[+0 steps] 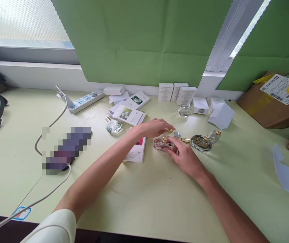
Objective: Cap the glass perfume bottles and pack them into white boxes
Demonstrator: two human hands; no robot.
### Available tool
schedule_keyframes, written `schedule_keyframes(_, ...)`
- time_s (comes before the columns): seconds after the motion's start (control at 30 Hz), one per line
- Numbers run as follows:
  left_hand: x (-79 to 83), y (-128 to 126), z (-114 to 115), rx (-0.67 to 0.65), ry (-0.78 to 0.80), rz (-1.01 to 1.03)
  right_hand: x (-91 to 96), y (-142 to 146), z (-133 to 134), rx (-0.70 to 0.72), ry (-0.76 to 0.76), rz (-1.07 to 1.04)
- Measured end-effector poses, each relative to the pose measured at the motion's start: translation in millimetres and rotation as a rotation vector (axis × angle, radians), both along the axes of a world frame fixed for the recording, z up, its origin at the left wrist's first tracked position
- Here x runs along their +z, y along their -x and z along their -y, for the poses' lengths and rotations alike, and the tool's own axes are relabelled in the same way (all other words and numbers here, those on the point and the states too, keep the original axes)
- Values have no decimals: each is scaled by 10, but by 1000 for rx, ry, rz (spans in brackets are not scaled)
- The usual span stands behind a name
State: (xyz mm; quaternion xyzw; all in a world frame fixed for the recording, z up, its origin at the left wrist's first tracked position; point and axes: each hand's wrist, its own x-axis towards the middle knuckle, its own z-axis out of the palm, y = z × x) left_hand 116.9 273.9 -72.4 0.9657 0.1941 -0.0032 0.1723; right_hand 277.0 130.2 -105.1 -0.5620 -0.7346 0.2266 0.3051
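Note:
My left hand (156, 127) reaches across the table, palm down, with its fingertips closed at a small gold bottle cap (170, 131). My right hand (184, 153) grips the right side of a clear glass perfume bottle (161, 145) with a pinkish tint, its fingers near the gold neck. Just behind that hand lies a small silver cap (177, 134). To its right is a dark-patterned perfume bottle (200, 143) next to another glass bottle (213, 136). Partly under my left forearm lies a white box with a pink flower picture (137, 153).
Another clear perfume bottle (114, 126) lies left of my left hand, and one (184, 110) sits farther back. White boxes (165, 92) stand by the wall. A power strip (86, 102), a white cable (55, 189) and a blurred-out object (67, 152) are leftward. Rightward sits a cardboard box (268, 106).

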Motion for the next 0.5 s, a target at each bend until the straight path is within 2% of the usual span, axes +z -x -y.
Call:
schedule_keyframes(0.23,25,44,15,47,-103,-14,3,-7,-7,-2,2,1)
schedule_keyframes(0.5,-5,12,28,41,-68,-110,-8,-1,-10,-3,-11,-2)
